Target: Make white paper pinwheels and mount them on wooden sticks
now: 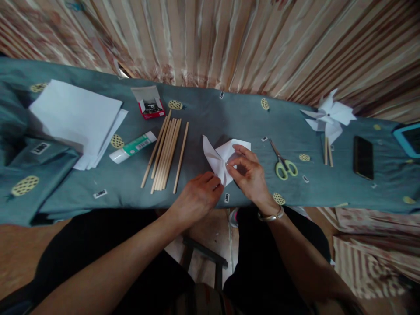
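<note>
Teal tablecloth (236, 113) spans mid-frame. White paper stack (75, 118), left. Wooden sticks (168, 153), left of centre. Left hand (201, 193), lower centre: curled at folded paper (211, 155), exact grip hidden, can't tell. Right hand (250, 173), right of centre: thumb and forefinger pinching folded paper near its middle. Folded paper: frame centre. Scissors (281, 164), right of centre.

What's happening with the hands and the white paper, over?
Left hand holding folded white paper at its near edge. Right hand pinching it near the middle. Scissors right, sticks left, neither touching it.
</note>
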The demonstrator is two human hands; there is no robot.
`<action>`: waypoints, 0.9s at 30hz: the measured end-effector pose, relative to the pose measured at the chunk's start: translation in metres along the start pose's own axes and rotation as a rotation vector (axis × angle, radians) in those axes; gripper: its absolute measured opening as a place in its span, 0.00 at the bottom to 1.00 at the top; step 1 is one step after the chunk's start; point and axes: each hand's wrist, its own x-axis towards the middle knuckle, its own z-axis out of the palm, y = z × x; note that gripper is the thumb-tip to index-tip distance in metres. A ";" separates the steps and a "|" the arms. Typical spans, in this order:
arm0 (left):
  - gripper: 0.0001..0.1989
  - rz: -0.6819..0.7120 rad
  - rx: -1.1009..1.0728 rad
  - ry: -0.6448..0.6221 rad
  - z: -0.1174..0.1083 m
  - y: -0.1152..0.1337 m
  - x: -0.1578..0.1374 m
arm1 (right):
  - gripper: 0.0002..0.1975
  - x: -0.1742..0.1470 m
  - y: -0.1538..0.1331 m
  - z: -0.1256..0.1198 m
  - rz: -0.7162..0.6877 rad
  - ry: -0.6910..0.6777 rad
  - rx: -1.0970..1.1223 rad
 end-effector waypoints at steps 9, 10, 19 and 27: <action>0.08 0.005 0.014 0.009 0.001 0.000 0.000 | 0.03 0.000 0.001 0.001 -0.004 0.004 -0.024; 0.08 0.004 0.014 0.007 0.001 0.000 0.000 | 0.03 0.000 0.001 0.001 -0.004 0.005 -0.024; 0.08 0.007 0.011 0.005 0.000 0.000 -0.001 | 0.03 0.001 0.001 0.002 0.017 0.001 -0.014; 0.07 0.009 0.012 0.015 0.002 0.000 -0.001 | 0.01 0.001 0.001 0.002 0.018 0.015 -0.001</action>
